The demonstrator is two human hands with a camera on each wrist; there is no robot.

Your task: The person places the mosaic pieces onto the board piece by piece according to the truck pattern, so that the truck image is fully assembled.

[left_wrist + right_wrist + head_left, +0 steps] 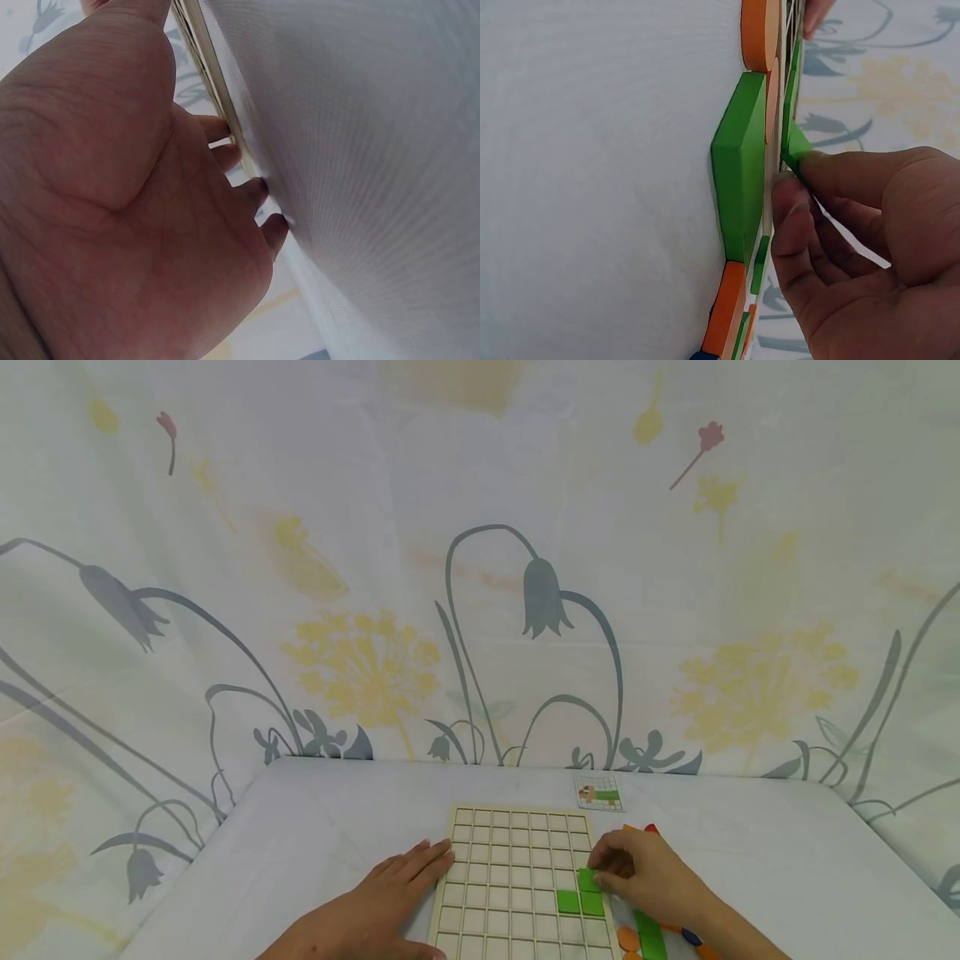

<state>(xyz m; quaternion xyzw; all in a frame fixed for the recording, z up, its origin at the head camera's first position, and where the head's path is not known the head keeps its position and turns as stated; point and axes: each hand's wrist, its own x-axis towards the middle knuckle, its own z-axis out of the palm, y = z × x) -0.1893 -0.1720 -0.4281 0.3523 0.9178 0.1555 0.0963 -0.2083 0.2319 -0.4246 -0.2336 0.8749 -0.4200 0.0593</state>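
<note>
A pale gridded board [498,898] lies on the white table. My left hand [390,893] rests along the board's left edge, fingers straight and fingertips at the rim, as the left wrist view shows from below. At the right side of the grid my right hand [648,872] pinches a green square tile [799,142] between thumb and fingers. That tile is tilted, its lower edge down at the board's right column. Just nearer to me are two more green tiles, one in the right column [592,904] and one to its left [568,902].
Loose pieces lie right of the board: green rectangles [649,935], orange discs [628,938] and a dark blue piece [691,936], some partly under my right forearm. A picture card [599,793] lies beyond the board's far right corner. A patterned cloth [480,693] hangs behind the table.
</note>
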